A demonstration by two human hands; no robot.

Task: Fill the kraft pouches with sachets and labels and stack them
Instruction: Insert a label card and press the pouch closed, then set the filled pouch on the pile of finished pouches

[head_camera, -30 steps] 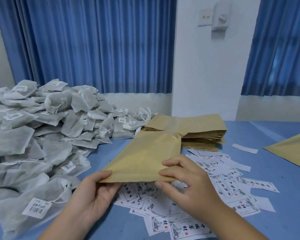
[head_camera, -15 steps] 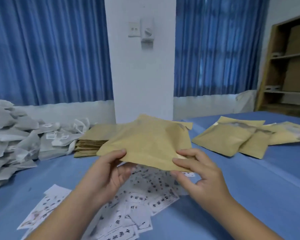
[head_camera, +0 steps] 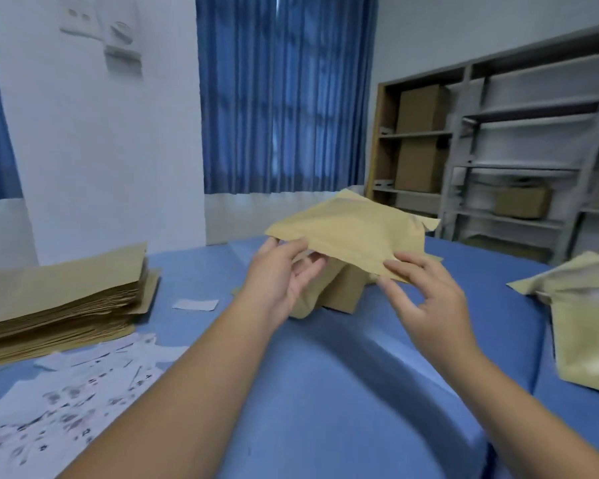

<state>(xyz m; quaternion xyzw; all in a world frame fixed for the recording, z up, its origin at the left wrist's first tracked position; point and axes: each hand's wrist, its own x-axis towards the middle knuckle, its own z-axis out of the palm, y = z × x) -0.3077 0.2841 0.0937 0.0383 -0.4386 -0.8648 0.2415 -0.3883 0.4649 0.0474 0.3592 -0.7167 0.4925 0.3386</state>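
Note:
A kraft pouch (head_camera: 353, 233) hangs in the air above the blue table (head_camera: 325, 392), just over other filled pouches (head_camera: 339, 288) lying there. My left hand (head_camera: 284, 274) pinches its near left edge between thumb and fingers. My right hand (head_camera: 426, 299) pinches the near right corner with thumb and forefinger, the other fingers spread. A stack of flat empty pouches (head_camera: 59, 302) lies at the left. Printed white labels (head_camera: 59, 399) are scattered at the lower left. No sachets are in view.
More filled pouches (head_camera: 581, 319) lie at the right edge of the table. One loose white slip (head_camera: 196, 304) lies beside the empty stack. Metal shelving (head_camera: 519, 160) with cardboard boxes stands behind on the right, and blue curtains hang at the back.
My view has swung right, so the sachet pile has left the frame. Both hands have carried the pouch to the right and away, over the filled pouches.

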